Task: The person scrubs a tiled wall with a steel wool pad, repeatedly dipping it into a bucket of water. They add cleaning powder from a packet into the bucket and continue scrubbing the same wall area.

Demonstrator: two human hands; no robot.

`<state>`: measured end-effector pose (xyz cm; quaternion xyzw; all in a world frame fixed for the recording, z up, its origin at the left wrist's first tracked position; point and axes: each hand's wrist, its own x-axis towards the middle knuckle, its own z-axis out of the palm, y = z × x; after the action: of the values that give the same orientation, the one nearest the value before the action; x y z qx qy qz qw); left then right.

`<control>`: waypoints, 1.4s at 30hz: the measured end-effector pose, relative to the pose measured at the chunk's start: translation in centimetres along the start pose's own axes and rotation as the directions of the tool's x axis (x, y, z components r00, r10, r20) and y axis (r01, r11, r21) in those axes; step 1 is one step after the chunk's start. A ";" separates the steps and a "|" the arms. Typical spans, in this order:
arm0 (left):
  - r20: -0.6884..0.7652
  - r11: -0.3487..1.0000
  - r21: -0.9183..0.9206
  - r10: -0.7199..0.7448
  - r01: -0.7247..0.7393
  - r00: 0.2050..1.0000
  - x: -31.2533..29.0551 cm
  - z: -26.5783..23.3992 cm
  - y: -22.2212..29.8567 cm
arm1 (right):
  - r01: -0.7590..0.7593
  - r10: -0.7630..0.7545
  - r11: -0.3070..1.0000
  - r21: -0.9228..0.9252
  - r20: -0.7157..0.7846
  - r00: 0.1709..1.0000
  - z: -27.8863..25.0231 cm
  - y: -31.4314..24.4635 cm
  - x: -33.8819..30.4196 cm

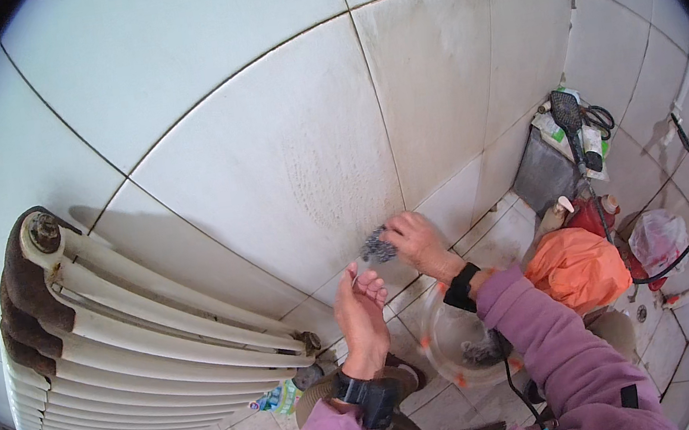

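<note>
My right hand (420,244) grips a dark grey, speckled scrubbing pad (377,245) and presses it to the lower part of the white tiled wall (270,181). Streaks and drops of wet show on the tile above the pad. Just left of it, my left hand (361,313) is cupped, palm turned up, with loosely curled fingers apart. A thin sliver shows by its fingertips, too small to make out. Below my right wrist stands a pale basin (432,351) with orange marks on its rim. Inside it lies a dark grey clump (482,351), its kind unclear.
A white ribbed radiator (145,354) fills the left side, close to my left arm. At right are an orange plastic bag (578,269), a red container (593,217), a clear bag (660,241) and a black shower head (566,112) with its hose. A dark cable hangs by my right arm.
</note>
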<state>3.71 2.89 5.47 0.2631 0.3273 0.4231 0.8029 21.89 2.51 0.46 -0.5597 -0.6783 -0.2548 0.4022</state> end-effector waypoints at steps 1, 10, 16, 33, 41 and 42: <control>-0.020 1.000 -0.013 -0.015 0.014 1.000 -0.1 0.0 0.2 | -0.109 0.108 0.994 0.026 0.032 0.994 -0.1 0.4 -1.1; -0.013 0.952 0.032 0.306 -0.305 0.952 -0.8 1.1 3.8 | -0.443 0.501 0.850 0.284 -0.180 0.846 2.7 -3.7 1.2; -0.107 0.932 0.042 0.361 -0.359 0.926 -1.8 0.7 5.5 | -0.205 0.227 0.963 0.174 -0.115 0.967 3.5 -4.9 0.9; -0.115 0.937 -0.029 0.342 -0.347 0.933 -1.4 -0.4 5.9 | -0.542 0.591 0.796 0.270 -0.149 0.793 3.8 -3.0 -1.7; -0.064 0.960 -0.025 0.278 -0.280 0.958 -1.0 0.7 4.8 | -0.500 0.532 0.822 0.271 -0.055 0.845 6.3 -6.7 -1.4; -0.051 0.956 -0.031 0.289 -0.291 0.956 -1.0 0.7 4.8 | -0.451 0.474 0.849 0.277 -0.021 0.880 6.4 -7.0 -1.4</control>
<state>1.32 4.34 9.61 0.2831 0.2954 0.5483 0.7294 13.52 5.13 -3.52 -0.6360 -0.5326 -0.0825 0.5523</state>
